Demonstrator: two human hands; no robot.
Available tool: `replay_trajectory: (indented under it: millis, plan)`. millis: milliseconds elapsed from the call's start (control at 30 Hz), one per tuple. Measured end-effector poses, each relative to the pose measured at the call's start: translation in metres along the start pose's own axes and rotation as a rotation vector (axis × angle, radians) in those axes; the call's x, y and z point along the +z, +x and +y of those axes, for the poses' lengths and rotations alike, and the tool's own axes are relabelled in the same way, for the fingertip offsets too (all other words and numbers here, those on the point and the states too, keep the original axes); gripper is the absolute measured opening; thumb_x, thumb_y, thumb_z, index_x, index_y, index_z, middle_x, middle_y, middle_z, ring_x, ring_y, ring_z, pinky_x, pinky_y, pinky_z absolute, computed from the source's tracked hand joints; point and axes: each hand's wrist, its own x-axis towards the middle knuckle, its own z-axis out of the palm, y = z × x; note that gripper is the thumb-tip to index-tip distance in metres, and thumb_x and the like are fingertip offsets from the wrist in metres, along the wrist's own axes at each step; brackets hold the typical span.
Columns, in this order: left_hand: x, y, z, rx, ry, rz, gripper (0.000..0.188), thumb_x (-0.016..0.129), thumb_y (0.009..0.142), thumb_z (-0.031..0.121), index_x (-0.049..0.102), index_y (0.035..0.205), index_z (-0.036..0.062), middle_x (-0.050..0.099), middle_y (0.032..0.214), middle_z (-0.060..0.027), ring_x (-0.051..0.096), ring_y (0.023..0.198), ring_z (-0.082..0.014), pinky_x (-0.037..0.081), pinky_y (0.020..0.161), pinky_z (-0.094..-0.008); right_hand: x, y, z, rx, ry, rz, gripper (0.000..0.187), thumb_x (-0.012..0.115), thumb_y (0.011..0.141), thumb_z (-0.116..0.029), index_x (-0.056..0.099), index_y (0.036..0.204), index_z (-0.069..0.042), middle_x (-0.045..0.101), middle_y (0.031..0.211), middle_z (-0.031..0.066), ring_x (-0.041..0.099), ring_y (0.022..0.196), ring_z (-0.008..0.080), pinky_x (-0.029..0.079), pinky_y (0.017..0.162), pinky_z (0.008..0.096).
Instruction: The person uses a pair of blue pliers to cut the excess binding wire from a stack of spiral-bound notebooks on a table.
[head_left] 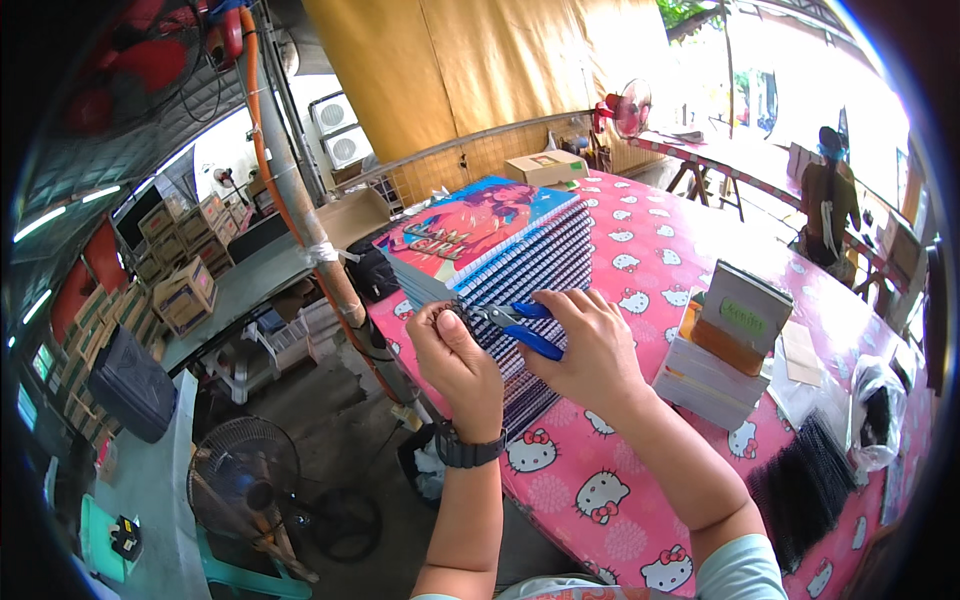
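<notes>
A tall stack of spiral notebooks (535,262) stands on the pink table, its bound edges facing me. The top notebook has a colourful illustrated cover (478,222). My right hand (592,345) is closed around blue-handled wire cutters (535,330). Their metal jaws point left, at the near left end of the spiral bindings. At that same corner is my left hand (455,350), fingers curled in and thumb up, beside the cutter tips. What its fingers pinch is hidden. A dark watch (470,447) is on my left wrist.
Right of the stack are more notebooks or pads (712,375) and black plastic coils (803,490) on the patterned tablecloth (625,535). Left stand a pole (325,265) and a floor fan (245,480). A cardboard box (546,168) sits behind; a person (828,205) is far right.
</notes>
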Motion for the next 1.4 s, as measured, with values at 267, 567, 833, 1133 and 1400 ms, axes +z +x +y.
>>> replay_trajectory:
  millis: [267,567,833,1133,1400]
  plan:
    - [-0.001,0.001,-0.003,0.058,0.075,-0.005,0.031,0.035,0.101,0.024,0.048,0.09,-0.0024,0.052,0.072,-0.0137,0.051,0.059,-0.0253,0.04,0.055,-0.0351,-0.001,-0.003,-0.004,0.178,0.068,-0.258,0.032,0.07,0.064,-0.028,0.061,0.085,-0.004,0.06,0.072,0.0098,0.062,0.072,0.0276,0.05,0.065,0.0406]
    - [0.0,0.002,-0.008,0.104,0.135,0.018,0.031,0.036,0.101,0.024,0.045,0.083,-0.0001,0.048,0.066,-0.0115,0.046,0.052,-0.0247,0.037,0.048,-0.0348,-0.001,-0.007,-0.001,0.106,-0.018,-0.194,0.037,0.071,0.064,-0.027,0.059,0.091,-0.004,0.061,0.082,0.0098,0.06,0.083,0.0266,0.048,0.074,0.0398]
    - [0.003,0.001,-0.015,0.159,0.132,0.046,0.034,0.034,0.101,0.023,0.043,0.078,0.0007,0.043,0.063,-0.009,0.043,0.05,-0.0221,0.035,0.047,-0.0334,-0.004,-0.012,0.003,0.117,-0.028,-0.183,0.037,0.07,0.064,-0.028,0.059,0.089,-0.003,0.06,0.079,0.0106,0.06,0.082,0.0276,0.048,0.073,0.039]
    - [0.005,0.004,-0.005,0.203,0.135,0.062,0.039,0.029,0.102,0.022,0.033,0.07,-0.0002,0.031,0.061,-0.0104,0.03,0.054,-0.0242,0.03,0.052,-0.0365,-0.004,-0.014,0.0,0.255,0.073,-0.404,0.033,0.07,0.064,-0.025,0.057,0.085,-0.003,0.059,0.078,0.0096,0.06,0.081,0.0273,0.047,0.073,0.0388]
    - [0.005,0.003,-0.008,0.194,0.119,0.061,0.036,0.032,0.102,0.022,0.037,0.073,0.0008,0.034,0.058,-0.0069,0.034,0.05,-0.0188,0.03,0.047,-0.0336,0.006,-0.024,0.007,0.03,-0.031,-0.138,0.033,0.07,0.065,-0.026,0.057,0.086,-0.003,0.058,0.076,0.0092,0.06,0.078,0.0275,0.047,0.07,0.0393]
